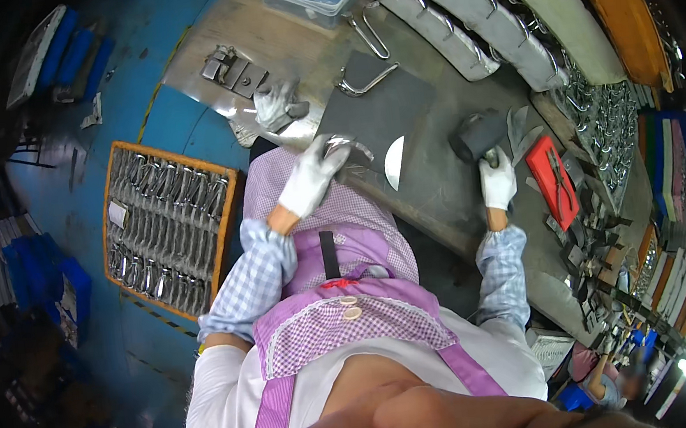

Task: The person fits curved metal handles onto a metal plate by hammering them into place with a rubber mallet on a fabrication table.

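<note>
At the near edge of the grey worktop (440,190), the white-gloved left hand (313,177) pinched a shiny curved metal piece (356,147), best held firmly; the white-gloved right hand (498,181) gripped a dark cylindrical mallet (472,135).

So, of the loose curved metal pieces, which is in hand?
The shiny piece in the left hand, nearest the apron; both bent rods farther off lie on the bench, untouched.

Bench (441,181): open lane between white half-disc (395,163) and mallet (472,134) in right hand (498,181). Ahead of left hand (311,180), crumpled glove (272,107) obstructs; bent metal rod (372,87) stands in the way ahead-right. Red tray (541,167) with pliers (557,168) limits rightward passage. Padded grey strips (431,26) close off far right.
</note>
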Demonstrator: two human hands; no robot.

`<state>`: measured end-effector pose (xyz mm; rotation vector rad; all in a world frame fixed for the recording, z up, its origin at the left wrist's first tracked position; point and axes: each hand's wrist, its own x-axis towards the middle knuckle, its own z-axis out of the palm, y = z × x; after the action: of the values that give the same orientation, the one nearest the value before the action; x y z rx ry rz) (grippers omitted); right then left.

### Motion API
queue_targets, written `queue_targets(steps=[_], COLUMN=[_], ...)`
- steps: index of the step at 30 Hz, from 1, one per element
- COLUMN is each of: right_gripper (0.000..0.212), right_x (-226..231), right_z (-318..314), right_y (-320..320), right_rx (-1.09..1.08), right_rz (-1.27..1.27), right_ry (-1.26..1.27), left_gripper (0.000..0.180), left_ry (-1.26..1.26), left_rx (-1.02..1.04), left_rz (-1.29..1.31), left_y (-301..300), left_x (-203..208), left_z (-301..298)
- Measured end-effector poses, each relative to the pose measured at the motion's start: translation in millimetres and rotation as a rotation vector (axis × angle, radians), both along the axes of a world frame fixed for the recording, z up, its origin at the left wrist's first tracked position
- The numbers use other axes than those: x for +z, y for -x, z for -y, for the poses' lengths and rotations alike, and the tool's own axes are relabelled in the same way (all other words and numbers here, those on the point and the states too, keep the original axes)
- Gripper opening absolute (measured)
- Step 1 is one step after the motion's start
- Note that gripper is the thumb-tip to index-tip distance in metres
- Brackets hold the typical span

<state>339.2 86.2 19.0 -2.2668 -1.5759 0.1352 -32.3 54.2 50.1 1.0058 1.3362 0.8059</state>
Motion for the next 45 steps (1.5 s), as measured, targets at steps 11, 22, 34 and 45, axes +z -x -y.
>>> queue_targets(steps=[11, 22, 34, 45], right_gripper=[0.033, 0.024, 0.074, 0.057], right_x=[120, 100, -1, 24], right_z=[18, 30, 36, 52], right_y=[105, 28, 155, 166], right_rx=[0.707, 0.236, 0.362, 0.482], right_rz=[-0.776, 0.354, -0.009, -0.353], right_ry=[-0.338, -0.212, 0.198, 0.261], left_gripper=[0.035, 0.035, 0.038, 0.028], left_ry=[-0.332, 0.011, 0.109, 0.073], left_rx=[-0.114, -0.070, 0.335, 0.393], left_rz=[-0.350, -0.014, 0.399, 0.527], left_y=[-20, -37, -40, -38], left_x=[-108, -36, -23, -26], left_z=[-25, 5, 28, 36])
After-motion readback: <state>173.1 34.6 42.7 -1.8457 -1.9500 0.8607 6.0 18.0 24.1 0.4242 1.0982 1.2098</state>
